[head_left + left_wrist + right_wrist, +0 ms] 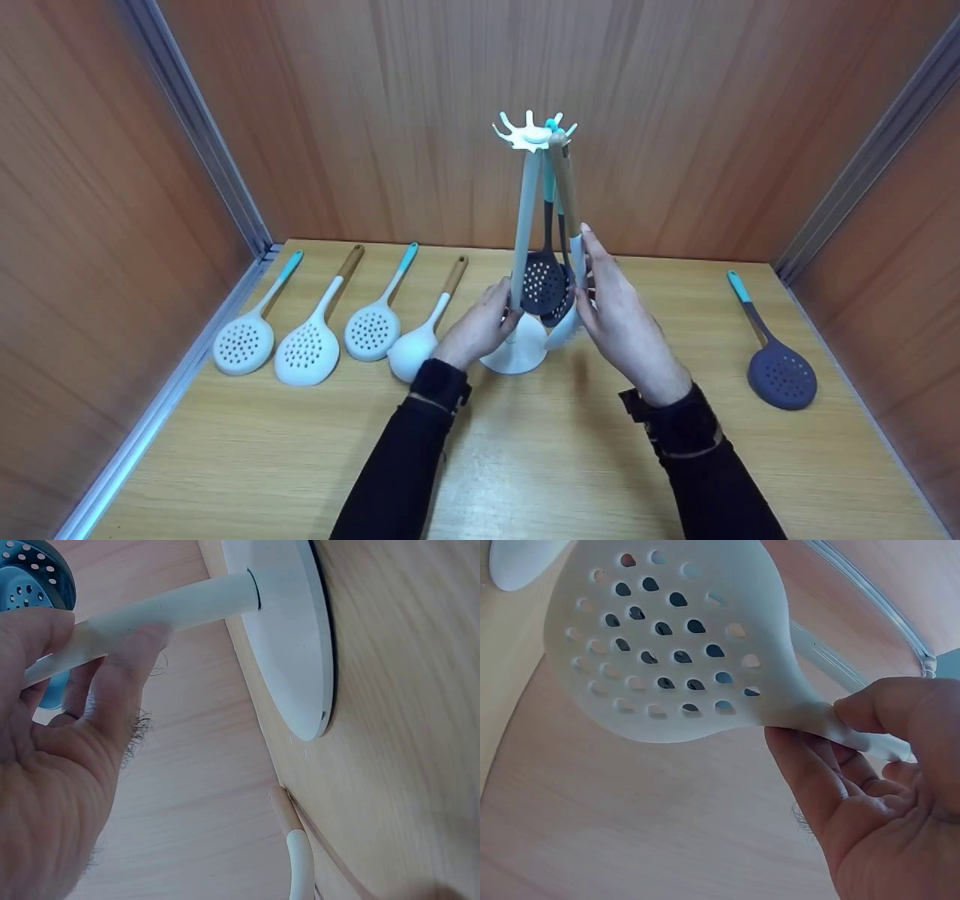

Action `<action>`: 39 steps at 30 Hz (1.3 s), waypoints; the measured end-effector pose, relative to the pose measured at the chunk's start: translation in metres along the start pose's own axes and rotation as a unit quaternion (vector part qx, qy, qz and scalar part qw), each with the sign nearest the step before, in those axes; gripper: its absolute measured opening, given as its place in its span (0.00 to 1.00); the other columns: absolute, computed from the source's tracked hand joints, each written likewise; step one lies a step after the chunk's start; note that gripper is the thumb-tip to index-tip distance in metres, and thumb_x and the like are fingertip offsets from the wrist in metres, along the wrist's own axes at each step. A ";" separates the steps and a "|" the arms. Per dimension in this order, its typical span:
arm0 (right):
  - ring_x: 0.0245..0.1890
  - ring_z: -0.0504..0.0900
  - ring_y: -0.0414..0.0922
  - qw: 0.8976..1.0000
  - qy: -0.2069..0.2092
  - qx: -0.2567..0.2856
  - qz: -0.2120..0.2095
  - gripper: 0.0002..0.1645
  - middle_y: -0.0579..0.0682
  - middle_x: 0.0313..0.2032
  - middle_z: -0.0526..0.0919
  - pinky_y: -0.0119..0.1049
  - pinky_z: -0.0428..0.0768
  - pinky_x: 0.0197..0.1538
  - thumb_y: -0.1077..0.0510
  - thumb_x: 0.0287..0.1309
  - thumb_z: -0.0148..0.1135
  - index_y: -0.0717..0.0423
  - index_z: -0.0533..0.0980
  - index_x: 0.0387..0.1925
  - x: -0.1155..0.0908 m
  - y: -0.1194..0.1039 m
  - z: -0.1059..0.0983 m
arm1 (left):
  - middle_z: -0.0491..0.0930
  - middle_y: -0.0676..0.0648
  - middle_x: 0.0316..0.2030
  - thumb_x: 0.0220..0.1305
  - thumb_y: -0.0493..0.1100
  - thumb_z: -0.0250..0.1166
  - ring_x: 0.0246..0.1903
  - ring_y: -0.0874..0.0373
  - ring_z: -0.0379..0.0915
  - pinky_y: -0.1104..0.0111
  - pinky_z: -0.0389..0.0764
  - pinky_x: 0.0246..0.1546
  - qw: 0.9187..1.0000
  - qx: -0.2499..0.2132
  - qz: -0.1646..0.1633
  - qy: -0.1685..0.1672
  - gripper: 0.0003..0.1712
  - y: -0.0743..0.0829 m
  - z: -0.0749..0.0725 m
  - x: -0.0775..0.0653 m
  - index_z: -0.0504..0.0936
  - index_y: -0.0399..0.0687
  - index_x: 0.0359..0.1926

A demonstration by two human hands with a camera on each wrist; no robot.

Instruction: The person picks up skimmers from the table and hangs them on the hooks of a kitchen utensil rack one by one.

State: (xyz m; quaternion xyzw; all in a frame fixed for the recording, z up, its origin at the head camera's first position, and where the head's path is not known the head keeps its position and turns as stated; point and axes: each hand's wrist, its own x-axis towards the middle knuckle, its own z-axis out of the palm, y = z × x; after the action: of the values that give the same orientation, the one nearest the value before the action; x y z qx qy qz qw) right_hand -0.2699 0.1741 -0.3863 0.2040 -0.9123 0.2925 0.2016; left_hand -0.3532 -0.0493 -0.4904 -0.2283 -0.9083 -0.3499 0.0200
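A white utensil stand (527, 217) rises from a round base (289, 637) on the table and ends in a crown of hooks (529, 136). My left hand (480, 322) grips its pole low down. My right hand (624, 319) pinches the neck of a white skimmer (667, 637) with a wooden handle. That handle points up and its top is beside the hooks; whether it hangs on one I cannot tell. Dark skimmers (543, 285) with turquoise handles hang from the stand between my hands, partly hidden by the pole and the white skimmer.
Left of the stand lie two white skimmers (244, 345) (373, 331) with turquoise handles, a wooden-handled white skimmer (307, 352) and a wooden-handled white ladle (412, 354). At the right lies a dark skimmer (782, 375). Wooden walls (420, 150) close the back and sides.
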 end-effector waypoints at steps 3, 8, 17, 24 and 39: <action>0.57 0.87 0.57 1.000 -0.010 0.006 0.008 0.57 0.63 0.64 0.76 0.50 0.91 0.53 0.65 0.74 0.60 0.33 0.37 0.85 0.001 -0.001 0.000 | 0.76 0.45 0.63 0.82 0.47 0.56 0.64 0.52 0.78 0.59 0.86 0.61 1.000 0.001 0.001 0.000 0.24 0.000 0.000 0.000 0.62 0.59 0.72; 0.54 0.88 0.55 0.999 -0.030 0.010 0.021 0.58 0.61 0.58 0.80 0.49 0.91 0.53 0.64 0.74 0.60 0.31 0.35 0.85 0.002 -0.001 0.001 | 0.77 0.44 0.61 0.82 0.47 0.56 0.62 0.51 0.78 0.58 0.86 0.60 1.000 0.005 0.015 0.007 0.22 -0.001 0.000 0.000 0.63 0.56 0.70; 0.54 0.89 0.55 0.999 -0.034 -0.005 0.010 0.58 0.59 0.57 0.83 0.47 0.91 0.52 0.64 0.73 0.61 0.33 0.35 0.85 0.000 0.002 0.002 | 0.76 0.43 0.61 0.82 0.45 0.56 0.62 0.50 0.79 0.57 0.84 0.63 1.000 -0.001 0.023 0.002 0.21 -0.002 0.001 -0.001 0.65 0.52 0.69; 0.55 0.89 0.54 0.998 -0.054 -0.001 0.033 0.59 0.59 0.57 0.83 0.47 0.92 0.49 0.63 0.74 0.61 0.29 0.34 0.85 0.001 0.002 0.004 | 0.76 0.43 0.62 0.82 0.46 0.56 0.62 0.50 0.80 0.57 0.85 0.61 1.000 -0.003 0.017 0.002 0.23 -0.002 0.001 -0.001 0.64 0.54 0.71; 0.63 0.82 0.53 0.997 -0.071 0.015 0.041 0.48 0.56 0.65 0.77 0.53 0.86 0.63 0.58 0.77 0.55 0.36 0.42 0.85 0.002 0.023 -0.017 | 0.74 0.43 0.66 0.82 0.46 0.55 0.65 0.50 0.77 0.56 0.85 0.63 1.000 -0.005 0.013 -0.002 0.25 -0.001 0.000 0.001 0.61 0.58 0.73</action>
State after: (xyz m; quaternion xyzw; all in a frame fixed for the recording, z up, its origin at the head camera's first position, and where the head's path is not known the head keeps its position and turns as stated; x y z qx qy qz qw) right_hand -0.2784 0.2010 -0.3835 0.1896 -0.9274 0.2987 0.1216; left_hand -0.3543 -0.0499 -0.4912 -0.2406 -0.9035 -0.3539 0.0216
